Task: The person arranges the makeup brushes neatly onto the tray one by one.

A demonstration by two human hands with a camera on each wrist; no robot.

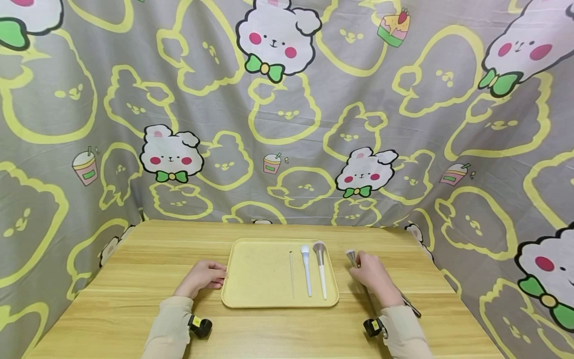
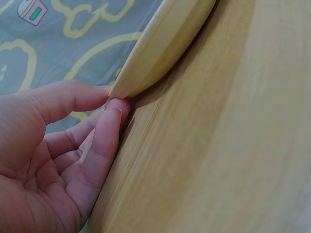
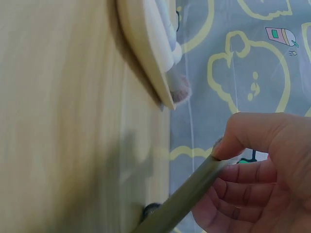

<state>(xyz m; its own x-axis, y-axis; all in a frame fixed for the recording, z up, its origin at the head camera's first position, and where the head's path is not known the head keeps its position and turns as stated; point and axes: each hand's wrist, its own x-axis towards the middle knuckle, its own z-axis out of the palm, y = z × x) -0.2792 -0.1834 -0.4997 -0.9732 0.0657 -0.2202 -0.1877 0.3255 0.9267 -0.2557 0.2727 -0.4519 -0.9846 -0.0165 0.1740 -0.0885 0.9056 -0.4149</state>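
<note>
A yellow tray (image 1: 260, 279) lies on the wooden table with three brushes on it: a thin one (image 1: 292, 276), a pale blue makeup brush (image 1: 307, 274) and a white-handled makeup brush (image 1: 322, 274). At the tray's left edge my left hand (image 1: 205, 277) pinches the rim; thumb and fingers meet on it in the left wrist view. Right of the tray, my right hand (image 1: 372, 274) holds another makeup brush (image 3: 187, 196) between thumb and fingers. Its olive handle slants down toward the table in the right wrist view; its bristles show past the fingertips in the head view.
Dark handles (image 1: 411, 305) lie on the table (image 1: 278, 334), partly hidden under the right forearm. A patterned grey curtain (image 1: 287, 114) hangs behind the table and along both sides. Small black cameras (image 1: 200, 326) sit on the wrists.
</note>
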